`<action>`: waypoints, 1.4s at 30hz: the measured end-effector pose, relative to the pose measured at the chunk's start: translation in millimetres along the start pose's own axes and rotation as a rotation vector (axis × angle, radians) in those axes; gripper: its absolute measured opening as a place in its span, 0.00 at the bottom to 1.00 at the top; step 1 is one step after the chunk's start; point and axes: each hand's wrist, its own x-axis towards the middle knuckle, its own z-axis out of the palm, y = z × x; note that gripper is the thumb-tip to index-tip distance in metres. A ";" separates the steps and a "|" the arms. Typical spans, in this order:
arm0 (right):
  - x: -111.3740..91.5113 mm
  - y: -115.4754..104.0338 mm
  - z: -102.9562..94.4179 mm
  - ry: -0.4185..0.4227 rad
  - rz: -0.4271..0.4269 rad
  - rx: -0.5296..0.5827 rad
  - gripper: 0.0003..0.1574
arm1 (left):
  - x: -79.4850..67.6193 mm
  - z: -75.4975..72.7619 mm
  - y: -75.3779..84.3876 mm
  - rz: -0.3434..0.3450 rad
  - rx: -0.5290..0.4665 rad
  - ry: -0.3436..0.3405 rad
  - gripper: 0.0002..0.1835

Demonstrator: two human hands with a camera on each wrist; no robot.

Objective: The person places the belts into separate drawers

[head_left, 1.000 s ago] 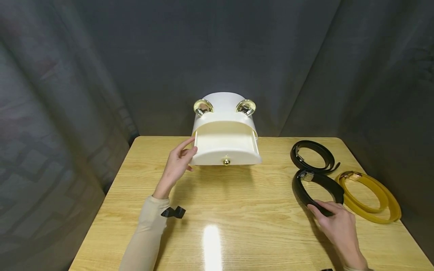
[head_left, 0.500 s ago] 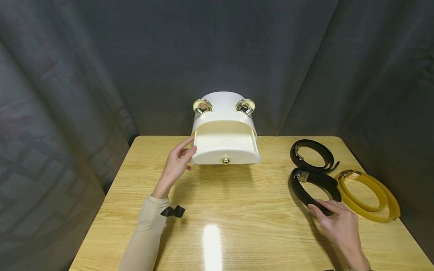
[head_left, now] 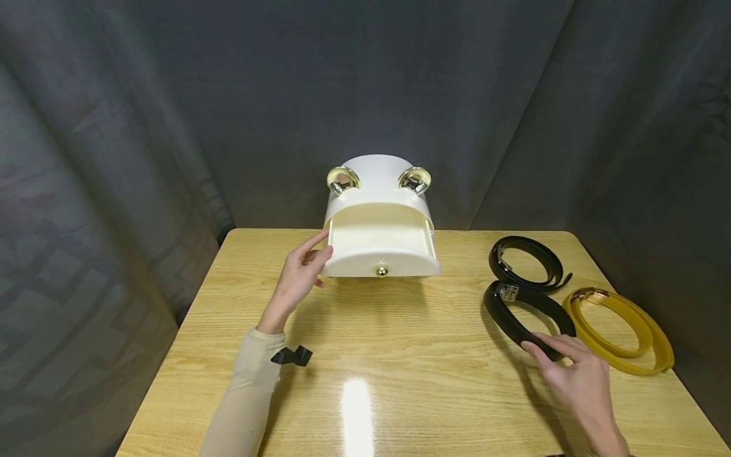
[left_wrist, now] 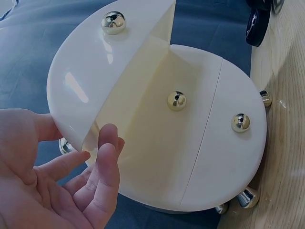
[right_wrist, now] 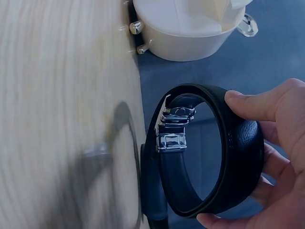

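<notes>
A white rounded drawer box (head_left: 379,168) stands at the back of the table, its top drawer (head_left: 379,263) pulled out and bare inside. My left hand (head_left: 296,279) pinches the left end of that drawer between thumb and fingers; the left wrist view shows the gold knob (left_wrist: 113,23) on the drawer front. On the right, my right hand (head_left: 579,381) holds a coiled black belt (head_left: 508,320) by its near side. The belt's silver buckle (right_wrist: 171,140) shows in the right wrist view, and the coil is tilted up off the table there.
Behind the held belt lies a second coiled black belt (head_left: 556,263). A coiled yellow belt (head_left: 662,346) lies to the right near the table edge. Dark curtains (head_left: 365,76) hang around the wooden table (head_left: 434,368).
My right hand has lifted the black belt slightly, its buckle end shifting left and away from me. The left hand and the drawer stay where they were.
</notes>
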 end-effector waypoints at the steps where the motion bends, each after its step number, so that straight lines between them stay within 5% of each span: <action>1: 0.8 -0.7 -0.6 0.002 0.001 0.005 0.21 | 0.0 0.3 0.0 -0.001 0.000 0.001 0.28; 13: 11.9 -14.9 -8.1 -0.008 0.036 0.034 0.20 | 2.2 2.0 -1.1 0.028 -0.024 0.049 0.27; 42: 41.8 -37.4 -24.4 -0.032 0.006 0.107 0.21 | 4.7 3.6 -3.0 0.025 -0.037 0.031 0.27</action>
